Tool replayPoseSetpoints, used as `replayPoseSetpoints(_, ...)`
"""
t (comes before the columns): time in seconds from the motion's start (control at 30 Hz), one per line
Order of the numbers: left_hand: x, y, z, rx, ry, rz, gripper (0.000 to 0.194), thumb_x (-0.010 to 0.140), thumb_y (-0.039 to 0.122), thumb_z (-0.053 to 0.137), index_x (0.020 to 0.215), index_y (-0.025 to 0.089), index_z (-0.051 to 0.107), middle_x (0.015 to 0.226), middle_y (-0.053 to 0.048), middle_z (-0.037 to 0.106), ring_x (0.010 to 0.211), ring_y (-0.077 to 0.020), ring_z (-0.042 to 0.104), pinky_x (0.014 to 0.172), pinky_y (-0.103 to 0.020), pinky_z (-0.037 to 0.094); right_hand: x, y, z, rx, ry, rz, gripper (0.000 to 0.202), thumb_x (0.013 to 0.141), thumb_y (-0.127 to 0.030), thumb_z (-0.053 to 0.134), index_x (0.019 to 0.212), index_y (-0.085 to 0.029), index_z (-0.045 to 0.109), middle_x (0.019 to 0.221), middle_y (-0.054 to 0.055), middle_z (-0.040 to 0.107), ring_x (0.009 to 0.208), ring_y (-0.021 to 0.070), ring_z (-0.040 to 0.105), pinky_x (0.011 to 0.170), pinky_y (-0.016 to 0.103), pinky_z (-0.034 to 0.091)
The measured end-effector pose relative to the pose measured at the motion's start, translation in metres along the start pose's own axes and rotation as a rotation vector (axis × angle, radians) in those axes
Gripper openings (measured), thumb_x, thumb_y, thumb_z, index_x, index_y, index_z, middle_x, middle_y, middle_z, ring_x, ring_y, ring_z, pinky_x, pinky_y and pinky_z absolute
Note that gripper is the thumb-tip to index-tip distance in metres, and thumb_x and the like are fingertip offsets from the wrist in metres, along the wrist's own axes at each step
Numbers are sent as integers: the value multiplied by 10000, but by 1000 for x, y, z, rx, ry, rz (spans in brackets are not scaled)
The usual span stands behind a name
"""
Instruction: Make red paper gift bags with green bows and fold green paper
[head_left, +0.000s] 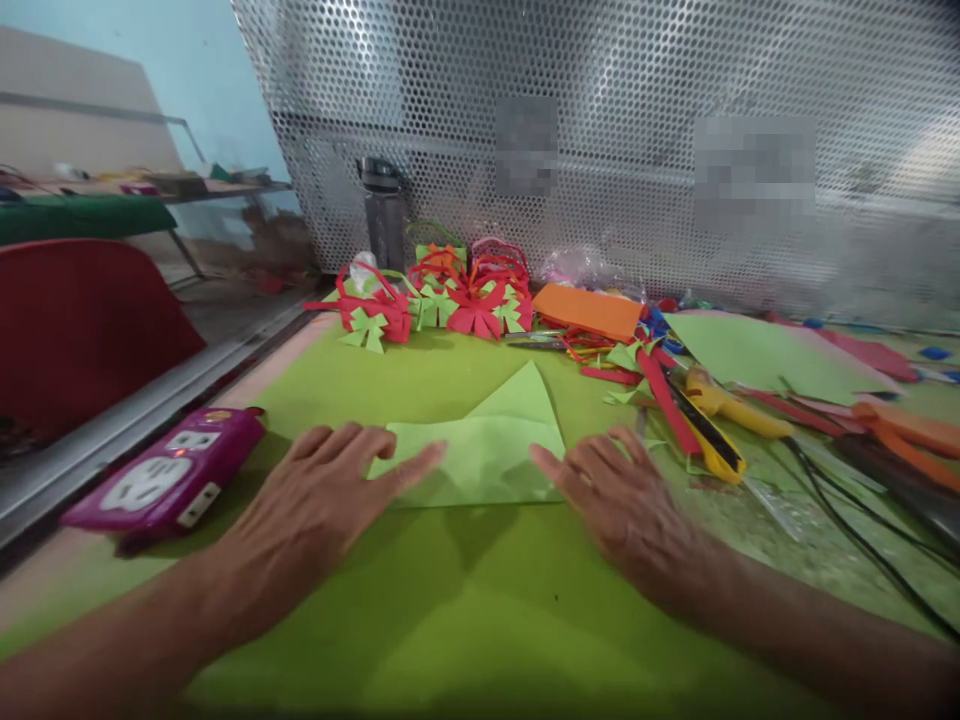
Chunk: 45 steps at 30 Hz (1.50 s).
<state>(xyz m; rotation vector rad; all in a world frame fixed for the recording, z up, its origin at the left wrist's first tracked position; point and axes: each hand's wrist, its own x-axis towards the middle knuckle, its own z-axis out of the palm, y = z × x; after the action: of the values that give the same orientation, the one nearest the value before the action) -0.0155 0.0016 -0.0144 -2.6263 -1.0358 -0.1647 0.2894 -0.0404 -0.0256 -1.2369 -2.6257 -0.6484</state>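
A light green sheet of folded paper lies in front of me, with a pointed flap standing up behind its long front strip. At its left end is my left hand, closed, its thumb laid over the paper and its other fingers curled at the edge. My right hand holds the right end in the same way, thumb on the paper and fingers bent. The undersides of the fingers are hidden.
A purple power strip sits left. Red paper baskets with green bows stand behind, near a dark bottle. To the right are orange paper, a yellow cutter, a glue gun, orange-handled scissors and cables. A perforated metal panel rises behind.
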Motion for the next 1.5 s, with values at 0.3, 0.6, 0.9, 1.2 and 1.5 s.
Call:
replayPoseSetpoints(0.3, 11, 10, 2, 182, -89, 351, 794, 806, 7, 480, 1427, 410, 191, 776, -3, 548, 668, -186, 513, 680, -350, 334, 7, 3, -3, -168, -59, -345, 591, 877, -121, 483, 1431, -223, 305, 671, 14, 544, 592, 173, 475, 578, 321, 270)
replayPoseSetpoints(0.6, 17, 15, -7, 115, -146, 314, 710, 804, 69, 544, 1387, 395, 301, 815, -4, 567, 698, -184, 526, 662, -332, 318, 12, 6, -5, -146, -136, -360, 519, 890, -171, 482, 1396, -206, 369, 702, 38, 583, 627, 175, 480, 588, 328, 252)
replayPoseSetpoints(0.9, 18, 16, 1, 151, -179, 325, 749, 786, 104, 584, 1398, 388, 260, 819, -12, 580, 696, -201, 529, 623, -335, 322, 14, 5, 0, -140, -157, -357, 521, 911, -162, 433, 1418, -233, 339, 707, 44, 581, 620, 174, 480, 608, 332, 264)
replayPoseSetpoints(1.2, 18, 13, 1, 48, -161, 299, 735, 753, 65, 583, 1362, 392, 332, 838, -19, 567, 710, -197, 538, 661, -341, 344, 20, 7, -5, -113, -189, -383, 459, 886, -155, 480, 1341, -215, 461, 733, 52, 606, 635, 183, 522, 668, 378, 324)
replayPoseSetpoints(1.5, 20, 17, -30, -33, -176, 199, 561, 783, 7, 452, 1228, 342, 512, 881, -12, 623, 780, -176, 577, 762, -331, 401, 13, 14, -14, -52, -222, -361, 410, 882, -110, 471, 1289, -138, 513, 742, 57, 597, 660, 179, 524, 661, 370, 322)
